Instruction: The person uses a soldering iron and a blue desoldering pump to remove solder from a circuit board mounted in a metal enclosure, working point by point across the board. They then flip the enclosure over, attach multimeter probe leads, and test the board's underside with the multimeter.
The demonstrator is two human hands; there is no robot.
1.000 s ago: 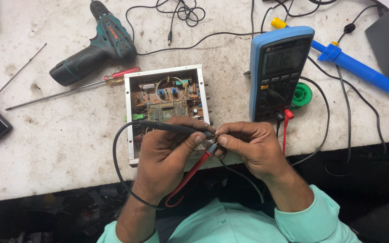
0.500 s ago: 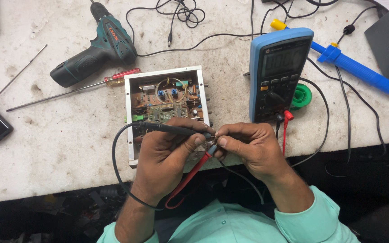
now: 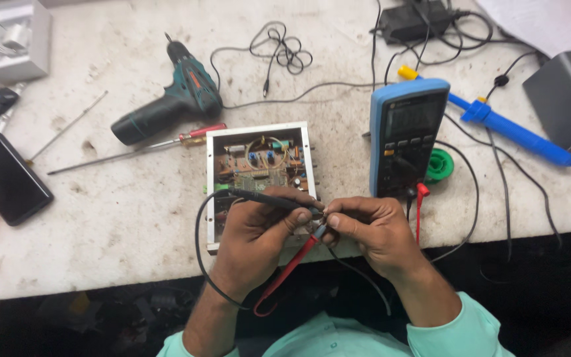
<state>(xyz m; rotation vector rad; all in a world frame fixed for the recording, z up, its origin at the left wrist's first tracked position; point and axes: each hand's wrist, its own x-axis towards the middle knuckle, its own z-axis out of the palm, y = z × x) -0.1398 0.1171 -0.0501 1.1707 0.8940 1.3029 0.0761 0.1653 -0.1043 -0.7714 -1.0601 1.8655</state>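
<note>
Green drill [image 3: 170, 99], black phone [image 3: 6, 177]

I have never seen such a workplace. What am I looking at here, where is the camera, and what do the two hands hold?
The camera sits on the person's head and looks down at a stained white workbench. The left hand holds a thin black test probe and a red test probe. The right hand pinches at the probe tips. Under the hands lies an open white metal box with a brown circuit board. Beside it stands a blue-framed handheld meter. Also there: a dark green cordless drill, a long red-handled screwdriver, a black phone and a blue pen-shaped tool.
</note>
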